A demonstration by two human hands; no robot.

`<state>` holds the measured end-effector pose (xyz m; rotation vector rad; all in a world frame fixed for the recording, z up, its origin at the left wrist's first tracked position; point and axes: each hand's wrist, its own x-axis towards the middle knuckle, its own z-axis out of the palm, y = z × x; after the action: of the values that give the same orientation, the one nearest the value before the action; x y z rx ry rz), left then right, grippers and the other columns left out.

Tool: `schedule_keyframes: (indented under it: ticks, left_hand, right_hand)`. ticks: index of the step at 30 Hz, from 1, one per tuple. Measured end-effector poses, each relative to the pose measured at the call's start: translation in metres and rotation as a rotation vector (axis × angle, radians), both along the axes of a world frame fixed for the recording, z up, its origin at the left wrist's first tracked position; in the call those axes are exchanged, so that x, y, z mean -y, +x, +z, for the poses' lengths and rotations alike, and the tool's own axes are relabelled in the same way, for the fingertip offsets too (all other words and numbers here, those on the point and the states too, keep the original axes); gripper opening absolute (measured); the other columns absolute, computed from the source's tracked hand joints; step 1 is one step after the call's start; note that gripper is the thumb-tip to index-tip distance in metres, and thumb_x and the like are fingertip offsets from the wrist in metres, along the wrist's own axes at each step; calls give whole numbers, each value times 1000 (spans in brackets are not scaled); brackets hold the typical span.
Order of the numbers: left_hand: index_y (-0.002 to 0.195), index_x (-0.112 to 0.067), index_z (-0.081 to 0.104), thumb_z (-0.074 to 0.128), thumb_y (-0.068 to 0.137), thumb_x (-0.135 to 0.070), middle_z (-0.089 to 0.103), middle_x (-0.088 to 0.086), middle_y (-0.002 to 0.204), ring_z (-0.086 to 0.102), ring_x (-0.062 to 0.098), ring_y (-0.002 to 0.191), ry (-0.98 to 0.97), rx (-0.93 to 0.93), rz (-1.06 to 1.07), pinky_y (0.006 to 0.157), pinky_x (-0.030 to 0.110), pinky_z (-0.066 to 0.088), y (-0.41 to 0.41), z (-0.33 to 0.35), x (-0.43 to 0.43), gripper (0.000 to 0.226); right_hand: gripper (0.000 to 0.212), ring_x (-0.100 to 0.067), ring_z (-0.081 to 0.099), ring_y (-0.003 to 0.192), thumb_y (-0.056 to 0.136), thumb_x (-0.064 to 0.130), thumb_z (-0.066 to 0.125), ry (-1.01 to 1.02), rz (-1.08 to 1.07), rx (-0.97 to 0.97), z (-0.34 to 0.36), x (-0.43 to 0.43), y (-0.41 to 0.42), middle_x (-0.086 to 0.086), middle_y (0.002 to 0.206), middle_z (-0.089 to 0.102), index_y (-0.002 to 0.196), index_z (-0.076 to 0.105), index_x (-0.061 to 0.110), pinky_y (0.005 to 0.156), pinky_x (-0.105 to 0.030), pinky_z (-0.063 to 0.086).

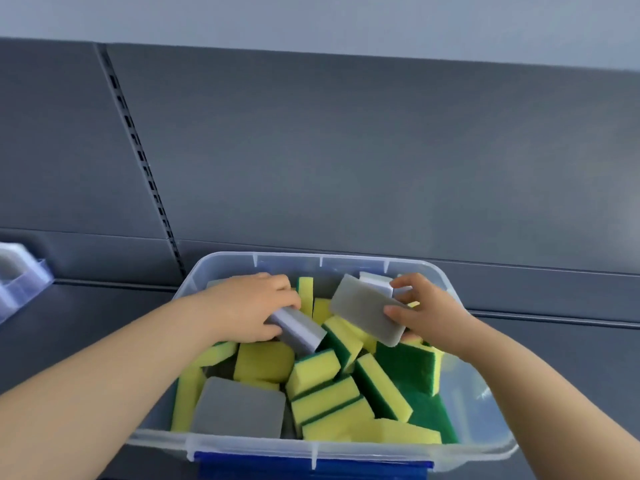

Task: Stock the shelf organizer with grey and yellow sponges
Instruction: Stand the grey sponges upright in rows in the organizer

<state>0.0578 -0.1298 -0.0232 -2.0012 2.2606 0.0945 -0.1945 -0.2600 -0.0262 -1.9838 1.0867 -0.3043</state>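
Left grip: I see my left grip point(249, 306) down in the bin, fingers curled round one end of a pale grey sponge point(299, 330). The sponge's free end points toward the middle of the pile.
Right grip: my right grip point(429, 313) pinches a darker grey sponge point(365, 310) by its near end, thumb on its top face and fingers behind. It is tilted and lifted above the pile.
Bin: a clear plastic bin point(221, 439) with a blue latch point(311, 467) on its near rim; both forearms reach in over that rim.
Loose sponges: yellow-and-green sponges point(325, 400) lie jumbled through the middle and right, some on edge, some flat. A third grey sponge point(239, 407) lies flat at the near left corner. Another whitish one point(375, 282) shows at the far wall, just behind the sponge in my right grip.
Shelf organizer: the clear shelf organizer point(20, 282) sits at the far left edge of my feed, on the dark shelf point(104, 306), well apart from the bin. I cannot tell what it holds.
Backdrop: a grey back panel point(346, 150) with a slotted upright point(138, 150).
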Motion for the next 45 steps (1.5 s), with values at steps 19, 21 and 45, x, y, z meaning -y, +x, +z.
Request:
schedule_keyframes:
  ticks: [19,21,45]
  left_hand:
    - [133,-38,37,41,89,7,50,-14,119,48,2,112,-83,-650,406,85,1,35,21,-31,-30,64]
    - [129,-25,51,54,91,-7,59,-12,105,56,-1,97,-41,-663,433,77,-2,37,18,-28,-29,42]
    - [131,-56,29,49,87,10,49,8,126,52,34,116,165,-1749,560,82,52,52,0,3,-31,82]
  right_hand:
    - [55,-14,57,89,76,21,70,-146,-38,-141,-3,-24,1,5,102,57,126,47,25,69,-19,43]
    - [52,-14,56,85,77,21,69,-202,-6,-178,-1,-29,2,7,99,55,125,49,26,63,-17,42]
    - [53,-10,57,92,83,22,63,-277,-119,44,1,-43,-7,6,109,56,131,40,30,67,-19,44]
